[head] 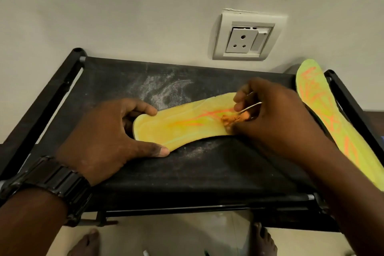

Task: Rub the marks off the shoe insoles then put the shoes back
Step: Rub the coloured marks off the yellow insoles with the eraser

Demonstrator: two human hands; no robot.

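View from above of 2 bare hands working on the top tier of a black fabric shoe rack [187,172] that stands against a pale wall. A yellow foam insole [176,129], flat and long with a rounded heel, lies across the cloth. The left hand [108,131], with a dark wristwatch [52,176] above it, clamps the heel end between thumb on the near edge and forefinger on the far edge, probably so that the thin sheet cannot slide under the rubbing. The right hand [276,114] has its fingertips closed in a pinch on a small crumpled wad [234,119], stained orange and pressed onto the toe half; what it is made of cannot be told. Orange streaks [199,116] run along the middle of the insole, while the heel half looks mostly plain yellow. A second insole [324,110], brighter and thick with orange scribbles, rests tilted over the rack's right rail, apparently waiting its turn. Chalky white smears dust the cloth. No shoes are visible. A wall socket [247,37] sits above.
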